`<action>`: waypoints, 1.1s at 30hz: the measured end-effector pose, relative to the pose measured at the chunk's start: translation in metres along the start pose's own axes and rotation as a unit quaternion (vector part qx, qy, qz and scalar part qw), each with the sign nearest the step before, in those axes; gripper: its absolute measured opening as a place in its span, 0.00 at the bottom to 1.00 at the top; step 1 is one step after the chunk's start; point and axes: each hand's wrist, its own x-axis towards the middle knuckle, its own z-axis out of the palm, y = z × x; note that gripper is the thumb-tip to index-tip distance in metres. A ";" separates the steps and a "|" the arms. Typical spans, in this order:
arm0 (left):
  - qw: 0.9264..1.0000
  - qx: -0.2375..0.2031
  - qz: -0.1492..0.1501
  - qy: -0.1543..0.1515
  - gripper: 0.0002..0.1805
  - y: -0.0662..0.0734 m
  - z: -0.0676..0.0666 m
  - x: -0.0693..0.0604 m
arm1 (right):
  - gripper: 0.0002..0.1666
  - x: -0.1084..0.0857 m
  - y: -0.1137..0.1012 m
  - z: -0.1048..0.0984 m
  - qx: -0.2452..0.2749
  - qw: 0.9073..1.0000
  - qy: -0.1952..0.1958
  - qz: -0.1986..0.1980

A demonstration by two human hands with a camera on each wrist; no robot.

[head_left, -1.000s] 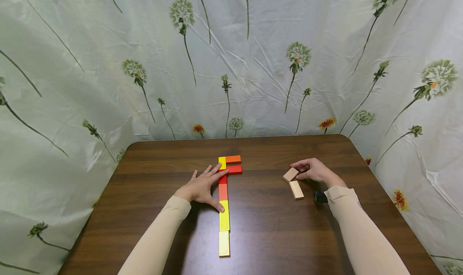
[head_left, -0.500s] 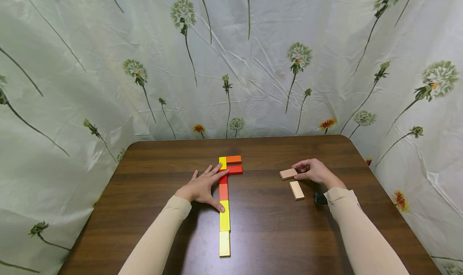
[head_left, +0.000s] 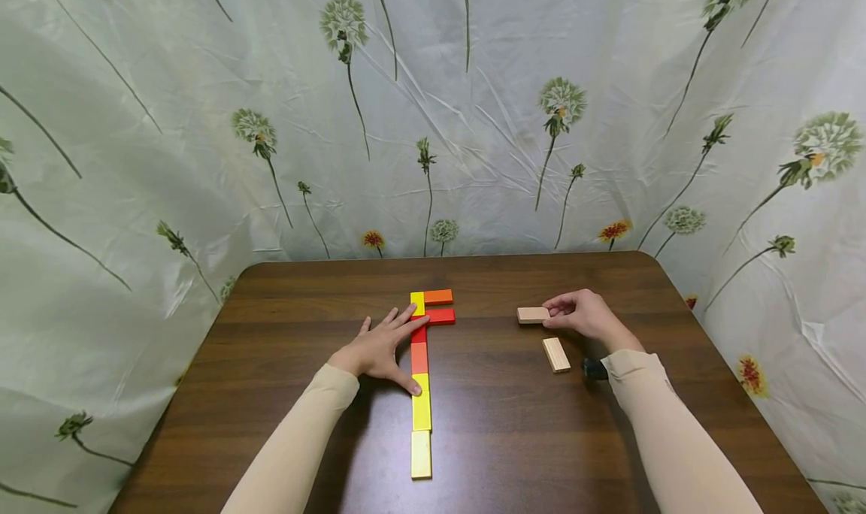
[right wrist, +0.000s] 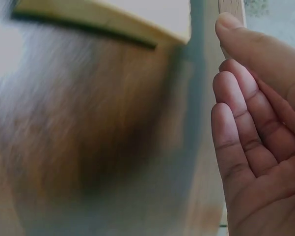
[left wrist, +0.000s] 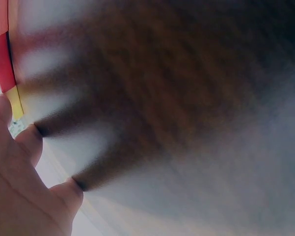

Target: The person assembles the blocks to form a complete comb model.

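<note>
Coloured wooden blocks lie end to end in a column; a red block (head_left: pixel 419 334), a salmon block (head_left: pixel 419 358), a yellow block (head_left: pixel 422 412) and a pale yellow block (head_left: pixel 421 455) are among them. An orange block (head_left: pixel 438 297) and a red block (head_left: pixel 442 316) stick out rightward near the far end. My left hand (head_left: pixel 377 350), fingers spread, rests with thumb and index finger on the column. At the right, my right hand (head_left: pixel 587 318) pinches one end of a plain wooden block (head_left: pixel 532 315) between thumb and fingers. Closer to me lies a second plain block (head_left: pixel 556 355).
The dark brown wooden table (head_left: pixel 494 439) extends under everything. Behind it hangs a pale curtain (head_left: pixel 473 123) printed with dandelions. A black band (head_left: pixel 595 369) sits at my right wrist.
The plain block in my right hand has turned from a slant to nearly level, shifting slightly left and away from the second plain block. My left hand has stayed in place.
</note>
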 end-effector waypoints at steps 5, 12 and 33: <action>1.000 0.001 0.000 0.000 0.73 0.000 0.000 -0.001 | 0.18 0.004 -0.014 0.003 -0.002 1.000 0.005 -0.006; 1.000 0.000 -0.004 -0.002 0.73 0.001 -0.001 -0.001 | 0.18 0.008 -0.035 0.014 0.012 1.000 -0.009 -0.017; 1.000 0.007 -0.008 -0.002 0.74 0.000 0.000 0.000 | 0.15 0.013 -0.074 0.062 0.030 0.997 -0.050 -0.054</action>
